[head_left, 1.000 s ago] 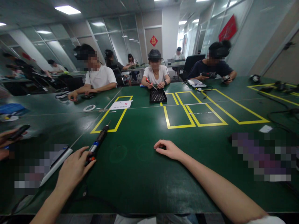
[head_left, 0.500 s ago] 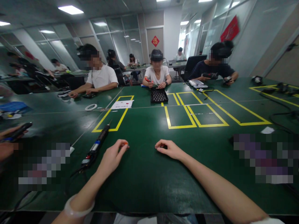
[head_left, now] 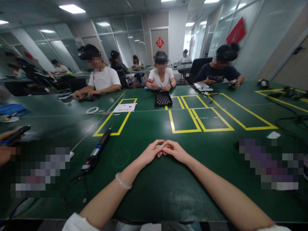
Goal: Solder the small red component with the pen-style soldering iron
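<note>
My left hand [head_left: 150,151] and my right hand [head_left: 176,150] meet above the green table [head_left: 154,195], fingertips touching. Both hands are closed, with curled fingers. A tiny red spot [head_left: 162,150] shows where the fingertips join; whether it is a small part or a fingernail I cannot tell. The fingers hide whatever else lies between them. Left of my left hand, an electric screwdriver [head_left: 97,150] lies on the table, bit pointing away from me and its cable trailing towards me.
Yellow tape [head_left: 186,131] marks rectangles on the table. Across from me, a person works behind a black tray [head_left: 163,98] of small parts. A white tape roll [head_left: 92,110] and a paper sheet [head_left: 125,107] lie to the left. Blurred-out objects flank me on both sides.
My left hand has moved right, away from the screwdriver, and now touches my right hand. An orange spot showed at its fingertips before. My right hand has stayed nearly in place.
</note>
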Available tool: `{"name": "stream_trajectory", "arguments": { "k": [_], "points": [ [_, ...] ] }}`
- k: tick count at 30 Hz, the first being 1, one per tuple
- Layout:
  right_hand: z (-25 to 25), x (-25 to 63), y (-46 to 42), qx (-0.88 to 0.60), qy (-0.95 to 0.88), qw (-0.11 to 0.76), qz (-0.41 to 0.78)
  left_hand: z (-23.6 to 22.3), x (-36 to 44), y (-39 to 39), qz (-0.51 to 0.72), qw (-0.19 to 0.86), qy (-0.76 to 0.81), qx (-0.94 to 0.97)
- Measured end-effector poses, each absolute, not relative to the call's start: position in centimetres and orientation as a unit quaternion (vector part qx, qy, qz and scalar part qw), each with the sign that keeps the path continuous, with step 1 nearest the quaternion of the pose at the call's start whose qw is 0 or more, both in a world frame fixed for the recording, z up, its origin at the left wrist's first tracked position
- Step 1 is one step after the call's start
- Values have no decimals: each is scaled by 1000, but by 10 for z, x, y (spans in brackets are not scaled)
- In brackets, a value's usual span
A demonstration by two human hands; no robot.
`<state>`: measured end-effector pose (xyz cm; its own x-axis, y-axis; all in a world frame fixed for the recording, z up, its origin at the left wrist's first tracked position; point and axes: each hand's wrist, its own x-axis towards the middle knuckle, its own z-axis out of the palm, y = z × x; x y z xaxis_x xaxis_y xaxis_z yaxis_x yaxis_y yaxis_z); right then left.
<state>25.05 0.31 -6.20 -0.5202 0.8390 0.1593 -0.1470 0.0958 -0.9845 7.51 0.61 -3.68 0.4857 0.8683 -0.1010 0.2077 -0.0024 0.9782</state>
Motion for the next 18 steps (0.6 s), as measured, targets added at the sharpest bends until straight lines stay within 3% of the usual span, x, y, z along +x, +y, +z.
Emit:
{"name": "stream_trajectory", "arguments": {
  "k": [8, 18],
  "points": [
    [-69, 250, 8, -328, -617, 439, 565, -34, 71, 2, 322, 594, 430, 599],
    [-71, 252, 9, -350, -660, 431, 506, -37, 69, -1, 348, 401, 424, 734]
  ]
}}
